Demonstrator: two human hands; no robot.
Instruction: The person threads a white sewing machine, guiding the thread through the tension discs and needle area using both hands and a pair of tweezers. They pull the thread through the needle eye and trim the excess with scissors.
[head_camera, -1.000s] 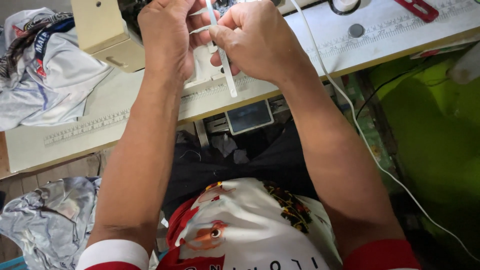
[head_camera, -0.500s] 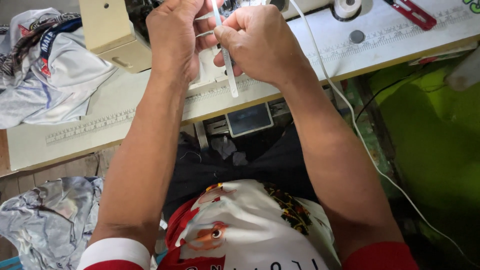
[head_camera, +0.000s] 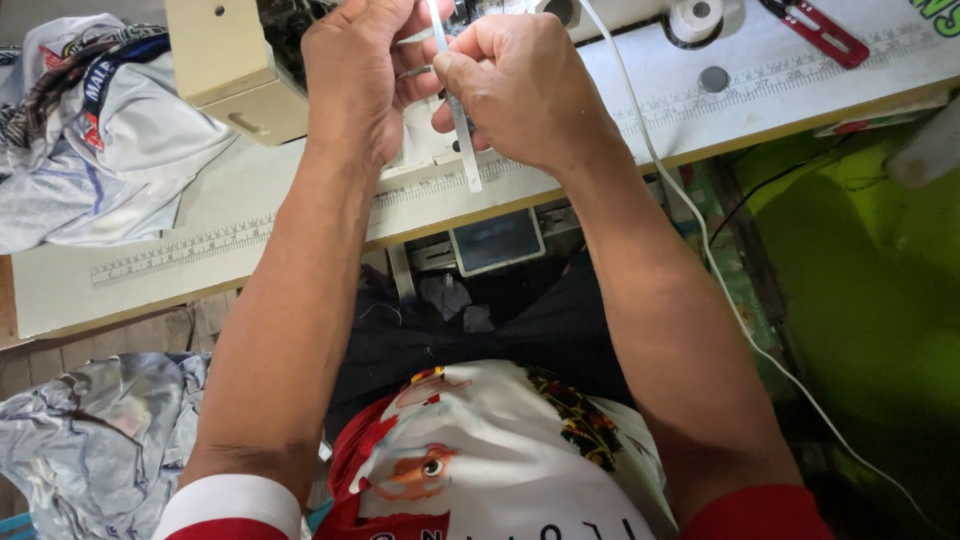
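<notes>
Both my hands are raised at the head of a cream sewing machine (head_camera: 225, 70) on a white table (head_camera: 250, 220). My right hand (head_camera: 520, 85) pinches a narrow white strip (head_camera: 463, 145) whose loose end hangs down over the table's printed ruler. My left hand (head_camera: 355, 75) is closed beside it, fingertips on the same strip near the needle area, which the hands hide. A long white band (head_camera: 690, 220) runs from the machine down past my right forearm.
Crumpled white and blue garments (head_camera: 90, 130) lie on the table's left. Red snips (head_camera: 815, 35) and a thread spool (head_camera: 700, 15) sit at the back right. Grey fabric (head_camera: 90, 440) is piled on the floor left; green cloth (head_camera: 860, 300) lies right.
Both hands have stayed at the machine, with only small finger shifts on the strip. The view has drifted slightly, so the table sits a little higher and further left.
</notes>
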